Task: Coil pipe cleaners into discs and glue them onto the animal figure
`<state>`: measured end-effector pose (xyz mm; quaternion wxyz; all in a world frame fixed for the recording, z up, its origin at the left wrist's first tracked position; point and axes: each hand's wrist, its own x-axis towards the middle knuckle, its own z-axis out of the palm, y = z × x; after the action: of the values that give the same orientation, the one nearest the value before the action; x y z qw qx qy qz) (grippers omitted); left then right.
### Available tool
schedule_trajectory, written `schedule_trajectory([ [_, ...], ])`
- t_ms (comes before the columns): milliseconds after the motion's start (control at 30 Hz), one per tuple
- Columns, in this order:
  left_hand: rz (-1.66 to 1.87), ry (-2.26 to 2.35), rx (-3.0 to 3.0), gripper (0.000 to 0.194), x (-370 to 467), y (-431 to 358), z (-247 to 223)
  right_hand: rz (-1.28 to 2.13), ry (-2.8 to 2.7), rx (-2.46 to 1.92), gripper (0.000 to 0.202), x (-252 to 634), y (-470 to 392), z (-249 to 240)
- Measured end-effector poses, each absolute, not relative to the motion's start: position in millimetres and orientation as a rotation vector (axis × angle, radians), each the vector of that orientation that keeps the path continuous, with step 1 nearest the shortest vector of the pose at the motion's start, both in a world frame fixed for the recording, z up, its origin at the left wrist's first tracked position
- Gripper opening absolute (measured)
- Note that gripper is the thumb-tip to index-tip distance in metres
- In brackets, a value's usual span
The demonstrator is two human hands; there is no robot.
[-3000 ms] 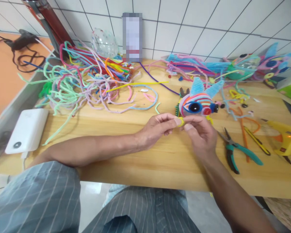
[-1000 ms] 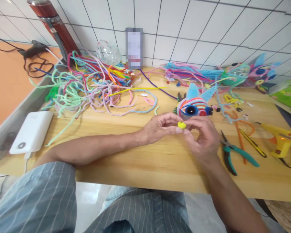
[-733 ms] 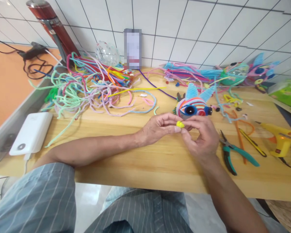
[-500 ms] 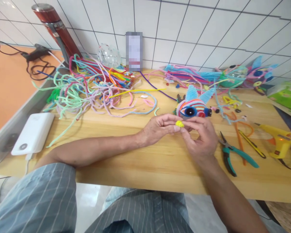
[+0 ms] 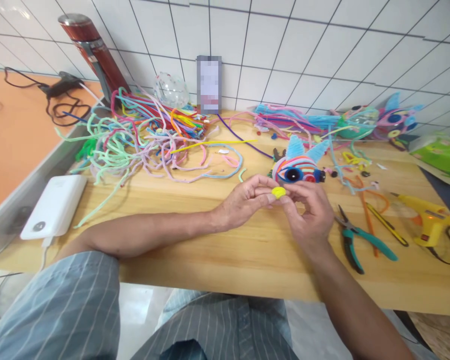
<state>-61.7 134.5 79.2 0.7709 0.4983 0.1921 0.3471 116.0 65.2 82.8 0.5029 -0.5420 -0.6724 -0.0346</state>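
Between the fingertips of both hands is a small yellow coiled piece (image 5: 278, 192). My left hand (image 5: 243, 201) pinches it from the left with thumb and fingers. From the right, my right hand (image 5: 310, 210) grips its other side. Just behind the hands sits a striped figure (image 5: 298, 167) with light blue ears, a blue-ringed black eye and a red round part; its lower edge is hidden by my fingers. Teal-handled pliers (image 5: 354, 232) lie to the right of my right hand.
Tangled fuzzy stems (image 5: 123, 145) cover the back left, near a red flask (image 5: 93, 57) and a white power bank (image 5: 54, 205). A phone (image 5: 209, 85) leans on the tiled wall. At right lie a yellow cutter (image 5: 388, 225) and a yellow glue gun (image 5: 431, 217).
The yellow piece has turned between my fingertips and shows a rounder, flatter side. Both hands stay in nearly the same place, and the camera view has shifted slightly.
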Motion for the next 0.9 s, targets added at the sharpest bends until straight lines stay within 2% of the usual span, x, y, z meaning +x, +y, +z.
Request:
schedule_trajectory([
  [267, 0.715, 0.467, 1.116, 0.048, -61.6, 138.2, 74.4, -0.017, -1.622, -1.263, 0.015, 115.6, 67.1, 86.5],
  [500, 0.707, 0.498, 1.142, 0.046, -63.0, 136.7, 74.9, 0.112, -1.568, -1.260, 0.022, 116.0, 66.4, 79.8],
  [900, 0.792, 0.561, 1.198, 0.047, -62.0, 136.3, 73.9, 0.089, -1.597, -1.239, 0.025, 116.2, 64.6, 80.4],
])
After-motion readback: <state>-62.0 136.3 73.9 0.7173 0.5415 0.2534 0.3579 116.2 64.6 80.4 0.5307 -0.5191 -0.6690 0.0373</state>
